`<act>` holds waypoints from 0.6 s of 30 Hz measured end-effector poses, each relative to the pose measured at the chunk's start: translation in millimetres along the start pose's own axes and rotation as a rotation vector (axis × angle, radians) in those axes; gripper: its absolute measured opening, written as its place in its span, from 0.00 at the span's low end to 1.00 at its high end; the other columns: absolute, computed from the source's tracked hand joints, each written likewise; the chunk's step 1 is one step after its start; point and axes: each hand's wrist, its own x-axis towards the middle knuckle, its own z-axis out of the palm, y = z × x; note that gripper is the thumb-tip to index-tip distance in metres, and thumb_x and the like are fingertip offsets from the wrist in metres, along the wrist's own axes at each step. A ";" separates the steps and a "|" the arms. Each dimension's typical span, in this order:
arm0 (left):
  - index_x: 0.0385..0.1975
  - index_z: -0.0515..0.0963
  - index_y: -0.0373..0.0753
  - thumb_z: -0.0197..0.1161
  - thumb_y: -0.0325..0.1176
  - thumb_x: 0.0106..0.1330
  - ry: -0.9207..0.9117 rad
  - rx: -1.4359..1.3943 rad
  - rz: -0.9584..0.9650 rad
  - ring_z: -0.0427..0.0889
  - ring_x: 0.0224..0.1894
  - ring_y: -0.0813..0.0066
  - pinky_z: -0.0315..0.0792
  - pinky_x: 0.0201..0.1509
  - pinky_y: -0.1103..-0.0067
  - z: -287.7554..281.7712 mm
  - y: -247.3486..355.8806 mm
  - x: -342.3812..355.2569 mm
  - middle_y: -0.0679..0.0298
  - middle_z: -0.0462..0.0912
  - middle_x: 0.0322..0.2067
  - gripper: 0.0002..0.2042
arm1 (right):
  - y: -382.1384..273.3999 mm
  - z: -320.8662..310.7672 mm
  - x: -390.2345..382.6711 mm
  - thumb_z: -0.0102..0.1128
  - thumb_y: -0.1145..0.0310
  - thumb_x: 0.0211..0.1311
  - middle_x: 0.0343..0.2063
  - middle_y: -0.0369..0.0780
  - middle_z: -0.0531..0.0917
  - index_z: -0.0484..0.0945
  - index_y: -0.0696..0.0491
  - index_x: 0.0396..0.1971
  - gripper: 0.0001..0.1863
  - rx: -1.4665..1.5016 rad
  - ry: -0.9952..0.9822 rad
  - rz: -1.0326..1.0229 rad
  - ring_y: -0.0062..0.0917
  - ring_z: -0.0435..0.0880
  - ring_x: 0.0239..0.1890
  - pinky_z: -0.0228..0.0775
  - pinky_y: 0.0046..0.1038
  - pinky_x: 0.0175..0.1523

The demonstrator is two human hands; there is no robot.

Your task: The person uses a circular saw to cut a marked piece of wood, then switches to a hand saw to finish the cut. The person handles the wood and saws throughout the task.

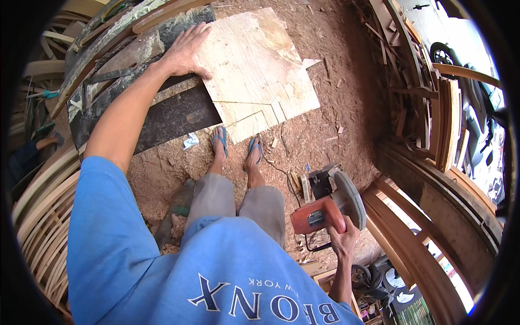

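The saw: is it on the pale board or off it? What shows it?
Off it: the right hand grips the saw, with ground showing between it and the board, where the left hand rests.

Wearing blue short-sleeved shirt (227, 254) | dark, pale-edged letters (245, 303) are spanning its front | wearing grey shorts (264, 207) | wearing blue flip-flops (223, 136)

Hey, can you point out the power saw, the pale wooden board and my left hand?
Power saw (325, 208): head view, on its red body.
Wooden board (257, 70): head view, on its pale upper face.
Left hand (185, 52): head view, on the back of it.
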 end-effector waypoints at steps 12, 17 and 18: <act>0.77 0.42 0.46 0.82 0.63 0.29 -0.060 0.046 -0.063 0.37 0.79 0.56 0.38 0.82 0.61 -15.2 13.4 2.4 0.56 0.38 0.78 0.73 | -0.9 9.8 -5.4 0.65 0.65 0.47 0.25 0.52 0.82 0.79 0.58 0.32 0.14 -0.068 -0.074 -0.104 0.48 0.82 0.29 0.75 0.40 0.38; 0.77 0.37 0.43 0.85 0.56 0.28 -0.099 -0.167 -0.126 0.33 0.80 0.55 0.40 0.81 0.57 -20.6 18.6 -8.6 0.56 0.33 0.78 0.75 | -8.3 4.0 -32.9 0.69 0.61 0.46 0.28 0.52 0.84 0.80 0.55 0.33 0.16 -0.097 -0.082 -0.168 0.50 0.84 0.34 0.76 0.43 0.40; 0.77 0.36 0.44 0.85 0.57 0.28 -0.089 -0.145 -0.131 0.33 0.80 0.56 0.39 0.81 0.57 -24.5 16.7 -4.0 0.58 0.32 0.78 0.76 | -10.2 4.2 -37.3 0.69 0.61 0.46 0.29 0.52 0.84 0.80 0.55 0.33 0.17 -0.082 -0.089 -0.170 0.50 0.84 0.34 0.76 0.43 0.40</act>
